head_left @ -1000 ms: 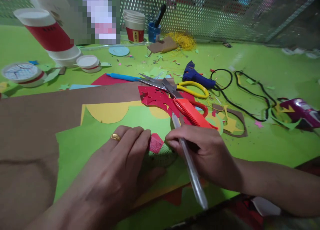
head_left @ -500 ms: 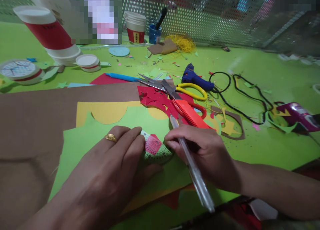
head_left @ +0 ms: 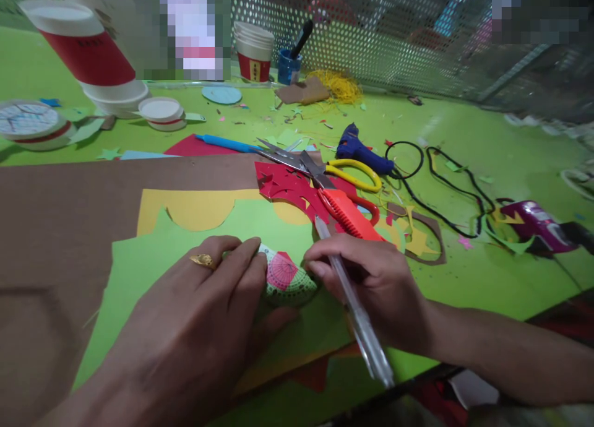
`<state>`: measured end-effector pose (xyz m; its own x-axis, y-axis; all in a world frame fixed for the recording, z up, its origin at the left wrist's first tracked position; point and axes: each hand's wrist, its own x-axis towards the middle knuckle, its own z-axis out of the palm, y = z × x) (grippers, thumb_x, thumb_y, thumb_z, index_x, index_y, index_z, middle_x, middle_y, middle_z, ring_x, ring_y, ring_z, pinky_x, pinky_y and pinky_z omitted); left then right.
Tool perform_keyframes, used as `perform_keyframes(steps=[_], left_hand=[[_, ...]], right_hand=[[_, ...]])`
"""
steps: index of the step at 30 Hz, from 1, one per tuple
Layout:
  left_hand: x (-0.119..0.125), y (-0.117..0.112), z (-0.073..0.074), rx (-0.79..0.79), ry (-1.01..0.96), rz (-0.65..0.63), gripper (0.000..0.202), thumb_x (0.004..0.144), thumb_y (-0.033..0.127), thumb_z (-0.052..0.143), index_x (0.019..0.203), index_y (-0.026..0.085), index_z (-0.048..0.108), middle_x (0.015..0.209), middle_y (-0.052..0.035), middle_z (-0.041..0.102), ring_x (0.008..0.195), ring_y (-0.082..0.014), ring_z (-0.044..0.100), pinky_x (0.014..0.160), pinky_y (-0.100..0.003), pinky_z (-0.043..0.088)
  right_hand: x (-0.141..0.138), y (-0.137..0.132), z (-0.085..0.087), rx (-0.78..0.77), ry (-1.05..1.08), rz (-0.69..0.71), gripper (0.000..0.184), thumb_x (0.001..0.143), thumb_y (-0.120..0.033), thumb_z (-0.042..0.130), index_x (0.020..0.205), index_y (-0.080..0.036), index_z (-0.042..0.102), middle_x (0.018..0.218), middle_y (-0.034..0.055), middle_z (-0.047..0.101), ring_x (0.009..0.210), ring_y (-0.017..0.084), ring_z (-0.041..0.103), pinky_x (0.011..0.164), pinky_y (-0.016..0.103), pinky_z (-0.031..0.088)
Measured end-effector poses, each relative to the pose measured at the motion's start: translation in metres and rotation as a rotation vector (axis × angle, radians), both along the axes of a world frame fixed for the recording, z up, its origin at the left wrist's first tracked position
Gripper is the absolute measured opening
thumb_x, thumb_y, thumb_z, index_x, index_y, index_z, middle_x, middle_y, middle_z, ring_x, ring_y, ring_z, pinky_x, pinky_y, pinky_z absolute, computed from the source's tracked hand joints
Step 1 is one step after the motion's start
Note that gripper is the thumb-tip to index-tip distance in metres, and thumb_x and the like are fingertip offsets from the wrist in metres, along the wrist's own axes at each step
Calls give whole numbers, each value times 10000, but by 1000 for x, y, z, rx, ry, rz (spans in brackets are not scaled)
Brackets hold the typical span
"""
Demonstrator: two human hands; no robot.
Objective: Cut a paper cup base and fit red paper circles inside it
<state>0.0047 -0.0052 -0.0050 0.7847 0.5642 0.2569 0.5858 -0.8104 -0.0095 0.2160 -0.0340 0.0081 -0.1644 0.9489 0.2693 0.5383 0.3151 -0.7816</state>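
Observation:
My left hand (head_left: 218, 297), a gold ring on one finger, grips a small clear protractor (head_left: 304, 289) over the green paper. Its fingers lie close together on the protractor's left side, hiding part of it. A pink paper piece (head_left: 281, 270) shows within the protractor's outline. My right hand (head_left: 371, 278) is closed around a clear-barrelled pen (head_left: 357, 319), slanting from upper left to lower right. Its thumb and fingertips are at the protractor's right edge. Green paper (head_left: 148, 272) with scalloped cuts lies under both hands, above yellow paper (head_left: 199, 210) and a brown sheet (head_left: 55, 229).
Beyond the paper lie scissors (head_left: 355, 172), an orange-red cutter (head_left: 352, 213), red scraps (head_left: 288, 182) and a blue pen (head_left: 227, 143). A blue glue gun (head_left: 362, 153) trails a black cord. Paper cups (head_left: 253, 52), a purple can (head_left: 538, 226) and a mesh screen (head_left: 394, 49) stand farther out.
The view has shifted slightly. Both hands keep their holds on the protractor and the pen, with hardly any movement between them.

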Motion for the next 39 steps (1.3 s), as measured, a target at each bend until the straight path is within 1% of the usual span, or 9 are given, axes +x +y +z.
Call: perform_keyframes(steps=[5, 11, 15, 19, 22, 27, 31, 34, 39], left_hand=[[2, 1, 1, -21, -43, 26, 421, 889, 467, 507, 1059, 98, 617, 1072, -158, 663, 996, -353, 568, 801, -500, 507], [1, 4, 1, -100, -35, -25, 292, 898, 402, 512, 1003, 147, 608, 1000, -115, 656, 948, -330, 568, 781, -492, 483], [-1, 4, 0, -85, -79, -20, 284, 889, 407, 526, 1009, 157, 588, 1006, -110, 651, 943, -318, 559, 732, -446, 474], [-1, 3, 0, -47, -80, -6, 339, 891, 414, 531, 1093, 145, 576, 1043, -114, 654, 950, -307, 562, 736, -424, 465], [-1, 4, -1, -11, -56, -25, 348, 894, 402, 526, 1082, 118, 600, 1009, -120, 674, 901, -302, 581, 739, -428, 476], [0, 7, -2, 28, -26, -48, 393, 875, 410, 542, 1070, 84, 642, 1050, -161, 691, 933, -344, 595, 738, -459, 492], [4, 7, 4, 51, -27, -45, 312, 886, 316, 505, 1015, 86, 673, 968, -147, 711, 859, -332, 611, 698, -457, 509], [5, 6, 8, 68, -49, -48, 291, 888, 256, 494, 1001, 68, 686, 943, -154, 718, 847, -333, 617, 687, -457, 527], [3, 6, 7, 89, -102, -91, 315, 891, 298, 526, 1001, 49, 686, 957, -176, 714, 854, -340, 619, 683, -471, 551]], right_hand=[[1, 1, 1, -23, -1, 14, 161, 836, -64, 585, 828, -194, 679, 677, -23, 654, 526, 90, 529, 479, 202, 412], [2, 2, 3, -7, -12, 38, 160, 860, -86, 549, 826, -178, 675, 678, -3, 657, 558, 105, 542, 526, 216, 435], [2, 2, 1, -9, 14, 50, 148, 865, -81, 554, 833, -153, 679, 691, 6, 659, 612, 108, 574, 582, 211, 452], [1, 1, 0, 23, 22, 48, 142, 870, -86, 558, 854, -147, 684, 724, 19, 676, 651, 120, 592, 621, 225, 462], [1, 0, -1, 35, 9, 64, 154, 864, -77, 547, 857, -152, 681, 721, 19, 672, 638, 127, 577, 615, 238, 456], [2, 0, -5, 52, -8, 77, 169, 849, -56, 541, 870, -148, 682, 738, 23, 671, 657, 132, 569, 633, 247, 450], [2, 1, -5, 63, -6, 66, 154, 865, -69, 550, 854, -129, 691, 718, 22, 663, 642, 119, 563, 621, 231, 439], [1, 0, -4, 39, -4, 55, 136, 862, -80, 571, 841, -129, 696, 711, 18, 659, 636, 111, 560, 607, 221, 431], [0, -2, -6, -113, 136, -20, 111, 839, -105, 606, 814, -164, 696, 657, -13, 632, 580, 98, 549, 527, 196, 424]])
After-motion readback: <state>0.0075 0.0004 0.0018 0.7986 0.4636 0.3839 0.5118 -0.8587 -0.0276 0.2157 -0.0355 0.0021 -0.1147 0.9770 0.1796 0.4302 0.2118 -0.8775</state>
